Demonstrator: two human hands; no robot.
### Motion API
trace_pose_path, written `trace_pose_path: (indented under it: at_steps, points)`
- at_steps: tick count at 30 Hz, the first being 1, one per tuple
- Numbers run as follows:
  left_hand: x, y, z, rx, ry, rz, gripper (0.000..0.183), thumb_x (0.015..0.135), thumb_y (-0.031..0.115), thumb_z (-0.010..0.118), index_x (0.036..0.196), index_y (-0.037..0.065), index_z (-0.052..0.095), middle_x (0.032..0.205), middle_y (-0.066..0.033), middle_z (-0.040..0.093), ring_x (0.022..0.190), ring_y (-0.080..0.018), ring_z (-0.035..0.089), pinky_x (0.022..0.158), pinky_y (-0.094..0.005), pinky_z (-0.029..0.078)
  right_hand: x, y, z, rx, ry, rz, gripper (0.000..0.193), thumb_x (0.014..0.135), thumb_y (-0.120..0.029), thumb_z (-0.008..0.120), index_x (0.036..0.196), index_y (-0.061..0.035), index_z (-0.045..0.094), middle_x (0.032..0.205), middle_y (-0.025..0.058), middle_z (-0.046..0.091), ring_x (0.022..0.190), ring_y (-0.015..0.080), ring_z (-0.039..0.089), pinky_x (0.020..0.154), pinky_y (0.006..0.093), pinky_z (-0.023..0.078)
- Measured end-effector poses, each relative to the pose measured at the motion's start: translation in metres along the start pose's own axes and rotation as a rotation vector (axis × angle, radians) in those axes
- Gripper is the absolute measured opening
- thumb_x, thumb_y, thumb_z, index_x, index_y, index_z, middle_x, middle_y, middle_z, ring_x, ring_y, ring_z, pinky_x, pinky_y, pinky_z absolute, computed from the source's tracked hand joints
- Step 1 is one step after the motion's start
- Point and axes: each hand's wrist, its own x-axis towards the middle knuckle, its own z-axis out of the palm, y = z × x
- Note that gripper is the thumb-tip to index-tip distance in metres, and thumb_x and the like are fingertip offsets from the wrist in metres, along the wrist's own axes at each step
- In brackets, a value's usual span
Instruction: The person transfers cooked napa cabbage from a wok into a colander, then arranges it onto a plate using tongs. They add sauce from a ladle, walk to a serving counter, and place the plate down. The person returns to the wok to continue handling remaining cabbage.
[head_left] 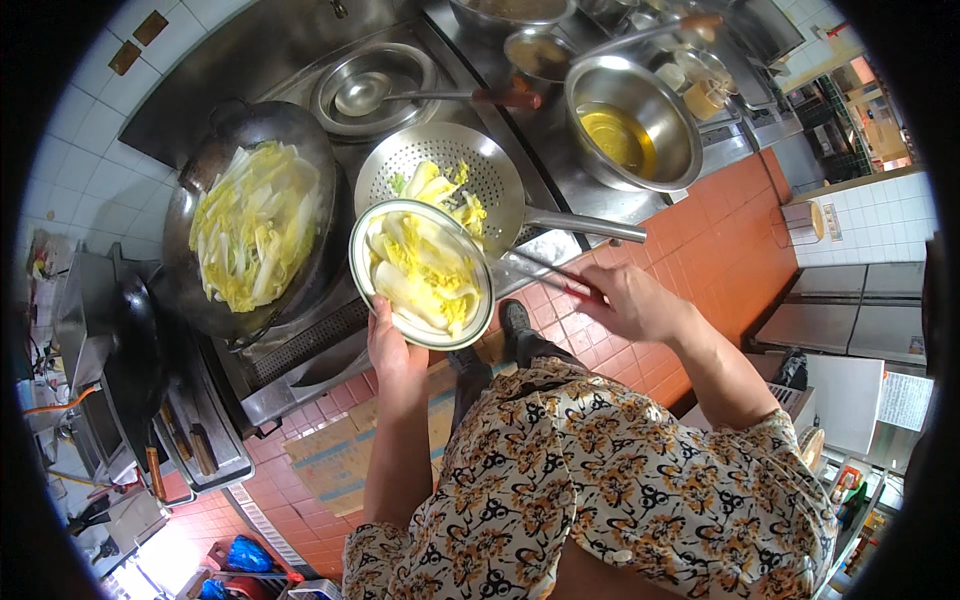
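Note:
My left hand (393, 352) grips the lower edge of a white dish (358, 262) with green bands at its rim. Pale yellow-green napa cabbage pieces (425, 270) lie in it, and it tilts toward me. Behind and partly under the dish is a long-handled perforated metal strainer (497, 168), with more cabbage leaves (430, 182) inside. My right hand (635, 302) is closed around the red grip of a thin metal utensil (545, 268); its far end is hidden near the dish and strainer, so its kind is unclear.
A large dark wok (182, 245) full of cabbage (255, 225) stands on the stove at left. A ladle (362, 94) rests in a metal bowl (425, 75) at the back. A steel bowl (675, 130) with yellow liquid stands right. Knives (200, 448) lie lower left.

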Motion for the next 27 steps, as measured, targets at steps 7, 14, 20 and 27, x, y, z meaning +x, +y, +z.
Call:
trace_pose_path:
  at_steps: [7, 14, 20, 27]
  points:
    - [-0.044, 0.021, -0.015, 0.171, -0.049, 0.078, 0.045, 0.114, 0.027, 0.043, 0.151, 0.002, 0.043, 0.15, -0.0189, 0.052, 0.134, -0.0333, 0.057, 0.112, -0.0524, 0.05, 0.127, 0.049, 0.03, 0.45, -0.053, 0.238, 0.034, 0.095, -0.031, 0.071, 0.091, 0.0029, 0.07, 0.074, 0.0116, 0.068, 0.063, 0.022, 0.066, 0.059, 0.0378, 0.053]
    - [-0.046, 0.021, -0.04, 0.104, -0.067, 0.045, 0.049, 0.114, 0.027, 0.039, 0.155, 0.0, 0.037, 0.154, -0.0203, 0.048, 0.138, -0.0379, 0.053, 0.114, -0.0534, 0.047, 0.195, 0.049, 0.044, 0.571, -0.111, 0.254, 0.035, 0.093, -0.029, 0.07, 0.081, 0.0039, 0.069, 0.071, 0.0073, 0.066, 0.057, 0.0167, 0.06, 0.052, 0.033, 0.049]
    - [-0.042, 0.019, -0.038, 0.107, -0.02, 0.058, 0.049, 0.114, 0.026, 0.041, 0.155, 0.0, 0.038, 0.154, -0.0193, 0.048, 0.138, -0.0364, 0.053, 0.114, -0.0528, 0.047, 0.16, 0.015, -0.01, 0.331, -0.114, 0.171, 0.036, 0.094, -0.032, 0.069, 0.084, 0.0024, 0.068, 0.072, 0.0097, 0.066, 0.059, 0.0168, 0.063, 0.054, 0.0341, 0.051]
    - [-0.035, 0.022, -0.007, 0.097, -0.064, 0.036, 0.047, 0.114, 0.026, 0.043, 0.153, 0.002, 0.042, 0.152, -0.0179, 0.051, 0.136, -0.0328, 0.056, 0.113, -0.0507, 0.048, 0.088, 0.022, -0.062, 0.177, -0.084, -0.059, 0.031, 0.097, -0.026, 0.072, 0.107, 0.0027, 0.07, 0.079, 0.0116, 0.07, 0.072, 0.0206, 0.066, 0.066, 0.0375, 0.052]
